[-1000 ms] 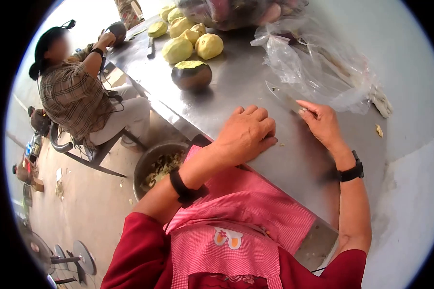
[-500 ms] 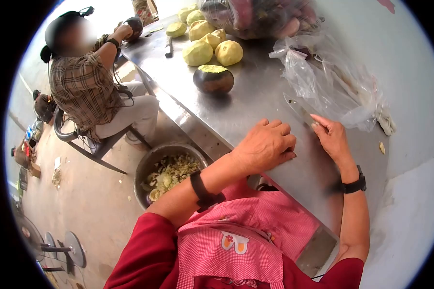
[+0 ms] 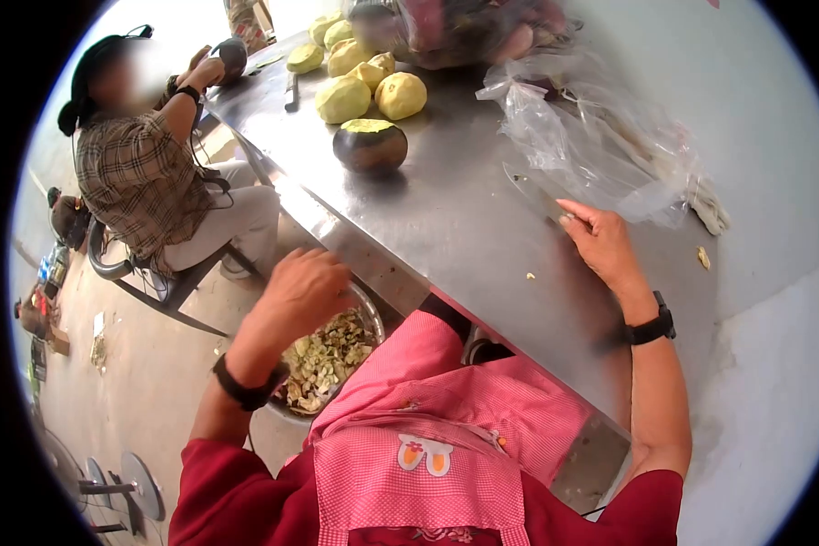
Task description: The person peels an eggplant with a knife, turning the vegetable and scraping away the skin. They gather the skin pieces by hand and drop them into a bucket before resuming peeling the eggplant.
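My right hand [image 3: 601, 247] is closed around a knife [image 3: 535, 196], its blade low over the steel table [image 3: 464, 232] and pointing away to the left. My left hand [image 3: 305, 287] is over the metal basin [image 3: 373, 318] beside the table, fingers curled down; whatever is in them is hidden. Pale cut scraps [image 3: 323, 364] fill much of the basin. A dark, round vegetable like an eggplant [image 3: 370, 148], peeled at its top, stands on the table. Behind it several peeled pale-green ones [image 3: 343, 99] are grouped together.
A plastic bag of purple vegetables [image 3: 464, 32] lies at the back, with crumpled clear plastic [image 3: 573, 118] in front. Another knife [image 3: 291, 93] rests near the far edge. A seated person [image 3: 146, 173] holds a dark vegetable [image 3: 230, 61]. The wall [image 3: 773, 273] borders the right side.
My left hand has moved left from above the table to over the basin. A small scrap now shows on the table. My right hand still holds the knife; the view has shifted slightly.
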`<state>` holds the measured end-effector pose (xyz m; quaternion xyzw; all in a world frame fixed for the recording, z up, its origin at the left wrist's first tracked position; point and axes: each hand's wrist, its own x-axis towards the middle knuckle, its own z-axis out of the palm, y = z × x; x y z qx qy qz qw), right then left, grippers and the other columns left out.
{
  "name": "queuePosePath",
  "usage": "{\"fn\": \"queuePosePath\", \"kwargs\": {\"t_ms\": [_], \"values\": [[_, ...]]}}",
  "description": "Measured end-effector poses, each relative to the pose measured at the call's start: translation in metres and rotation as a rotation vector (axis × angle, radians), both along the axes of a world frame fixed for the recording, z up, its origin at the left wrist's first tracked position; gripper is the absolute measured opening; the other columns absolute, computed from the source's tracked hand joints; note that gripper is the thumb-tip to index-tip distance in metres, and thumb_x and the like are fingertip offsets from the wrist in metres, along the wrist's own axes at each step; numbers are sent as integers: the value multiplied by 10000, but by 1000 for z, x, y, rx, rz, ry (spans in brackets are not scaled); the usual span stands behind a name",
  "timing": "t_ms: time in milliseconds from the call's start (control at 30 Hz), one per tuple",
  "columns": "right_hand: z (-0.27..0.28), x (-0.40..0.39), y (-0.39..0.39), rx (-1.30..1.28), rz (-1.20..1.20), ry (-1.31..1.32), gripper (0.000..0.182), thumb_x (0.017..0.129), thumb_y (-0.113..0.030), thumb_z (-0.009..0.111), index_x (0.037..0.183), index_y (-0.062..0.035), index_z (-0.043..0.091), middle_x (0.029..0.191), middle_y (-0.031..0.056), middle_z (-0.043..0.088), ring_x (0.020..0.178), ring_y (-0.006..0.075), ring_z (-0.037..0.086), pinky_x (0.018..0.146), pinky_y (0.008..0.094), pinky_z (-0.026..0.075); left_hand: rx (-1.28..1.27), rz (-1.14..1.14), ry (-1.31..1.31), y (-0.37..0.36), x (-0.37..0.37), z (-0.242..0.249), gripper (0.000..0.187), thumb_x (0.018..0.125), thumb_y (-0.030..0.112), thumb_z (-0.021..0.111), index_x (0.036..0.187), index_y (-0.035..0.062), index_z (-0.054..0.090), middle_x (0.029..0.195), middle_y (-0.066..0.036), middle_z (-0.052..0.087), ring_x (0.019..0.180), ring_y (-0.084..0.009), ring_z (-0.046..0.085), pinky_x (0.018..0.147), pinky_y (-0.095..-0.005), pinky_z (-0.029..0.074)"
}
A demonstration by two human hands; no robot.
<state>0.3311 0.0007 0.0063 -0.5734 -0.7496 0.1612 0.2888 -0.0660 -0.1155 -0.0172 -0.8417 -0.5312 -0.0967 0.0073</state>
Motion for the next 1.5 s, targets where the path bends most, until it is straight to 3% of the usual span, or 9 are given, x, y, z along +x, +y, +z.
{"fn": "queuePosePath", "kwargs": {"t_ms": [133,233,467,633,1000,1200,1267,1400,1500], "values": [[6,-2,0,-22,-15,-73,325,922,-238,681,1230,-141,724,641,101,588,601,196,546,652,336,477,-50,189,-3,-15,-17,17,192,820,229,755,887,60,694,841,-83,624,837,-298,639,741,-424,494],[2,-2,-1,20,-5,-41,321,923,-242,678,1226,-146,727,637,110,589,600,214,563,658,348,484,216,179,-275,0,22,29,159,824,204,766,912,75,735,860,-79,655,775,-283,669,680,-398,524],[2,-2,-3,58,1,-66,315,922,-250,672,1216,-148,726,694,165,645,645,302,625,680,380,505,272,-158,-601,44,157,3,155,823,181,769,958,110,737,900,-80,634,815,-290,653,703,-385,546],[4,-2,-1,45,7,-39,311,922,-255,675,1210,-153,731,719,169,663,666,306,646,687,386,511,318,-280,-549,55,165,-10,161,789,243,783,895,133,732,852,-31,584,843,-228,605,679,-383,510],[0,-1,-1,55,20,-37,301,926,-235,672,1205,-142,732,753,167,670,670,293,638,677,386,503,246,-296,-544,53,169,-2,167,803,280,789,851,145,703,861,-24,589,840,-239,611,696,-395,498],[-6,2,0,-34,7,54,306,922,-207,691,1219,-143,728,712,106,651,615,168,576,648,320,487,271,-251,-549,53,170,-6,196,801,250,796,811,115,653,848,-29,590,835,-246,615,702,-395,494],[-5,2,1,-64,59,186,308,924,-163,705,1228,-121,725,678,20,613,616,80,517,618,276,465,292,-232,-557,53,168,-7,193,801,223,799,803,106,645,834,-35,594,819,-255,620,689,-398,499],[11,-6,-11,-132,92,283,323,929,-111,701,1251,-94,714,683,-35,570,634,43,502,601,242,446,398,-72,-854,47,145,-7,146,803,67,798,851,63,660,777,-85,639,691,-284,649,611,-367,530],[23,-17,-20,-159,171,326,350,937,-80,681,1287,-76,693,717,-48,549,642,33,495,602,219,446,492,29,-863,31,93,2,152,814,16,802,874,42,665,767,-82,658,652,-175,653,610,-280,528]]}}
